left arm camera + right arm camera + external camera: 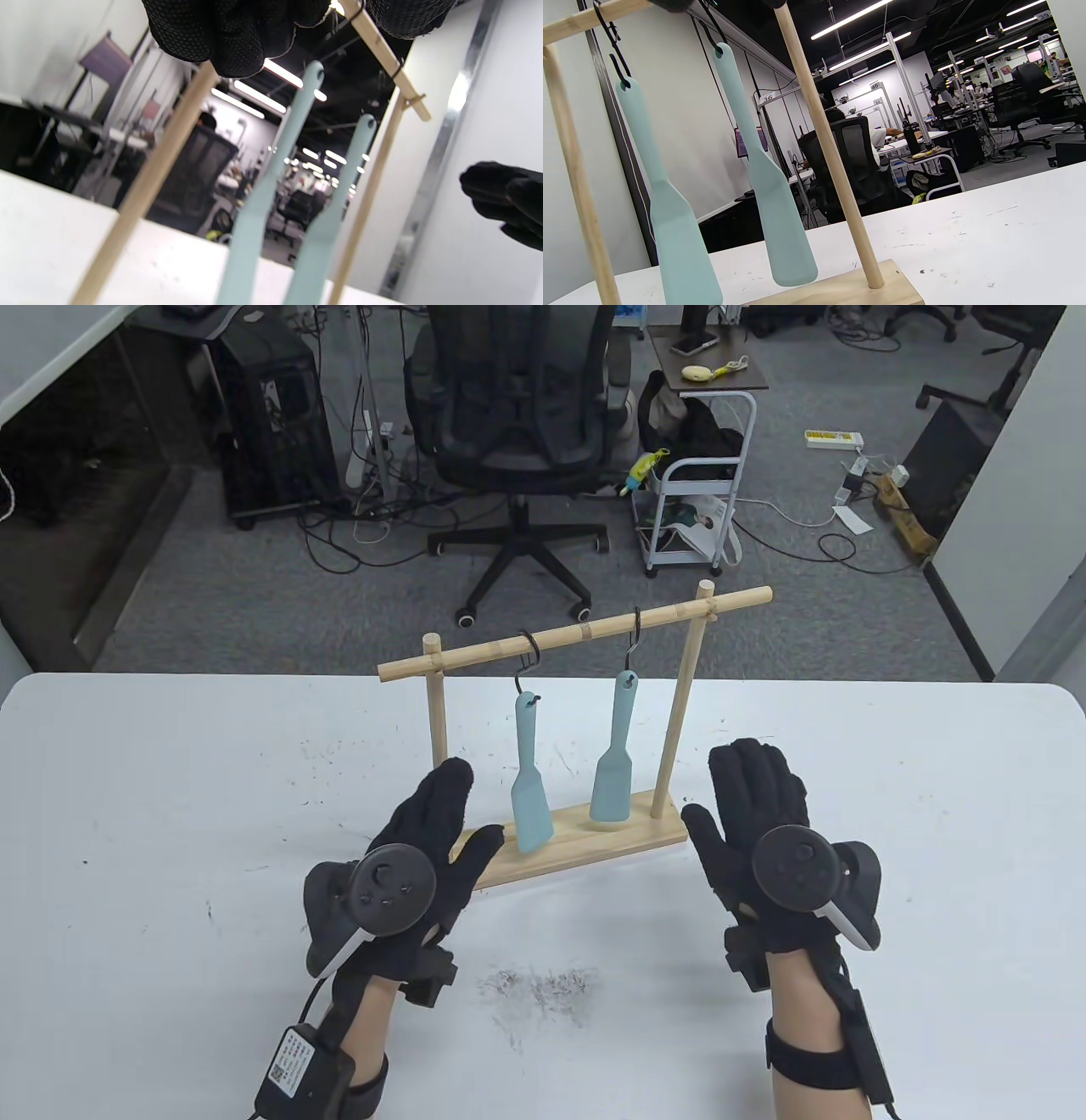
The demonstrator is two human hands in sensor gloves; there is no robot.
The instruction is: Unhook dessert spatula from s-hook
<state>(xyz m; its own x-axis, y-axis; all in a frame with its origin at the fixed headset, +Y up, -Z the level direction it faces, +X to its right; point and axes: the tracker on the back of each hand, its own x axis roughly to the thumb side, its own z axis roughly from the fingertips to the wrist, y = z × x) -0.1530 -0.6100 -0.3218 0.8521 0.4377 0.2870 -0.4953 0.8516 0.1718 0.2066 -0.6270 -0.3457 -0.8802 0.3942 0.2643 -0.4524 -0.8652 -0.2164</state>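
A wooden rack (585,848) stands on the white table, with a crossbar (577,633). Two pale blue dessert spatulas hang from black s-hooks: the left spatula (529,780) on the left hook (529,653), the right spatula (616,755) on the right hook (631,640). Both also show in the left wrist view (271,182) and the right wrist view (763,178). My left hand (441,840) is open, palm down, just left of the rack's base, holding nothing. My right hand (751,806) is open, palm down, just right of the base, holding nothing.
The white table (170,831) bears dark scuff marks near its front middle (543,988). Beyond its far edge are an office chair (517,415) and a white cart (696,500) on the floor.
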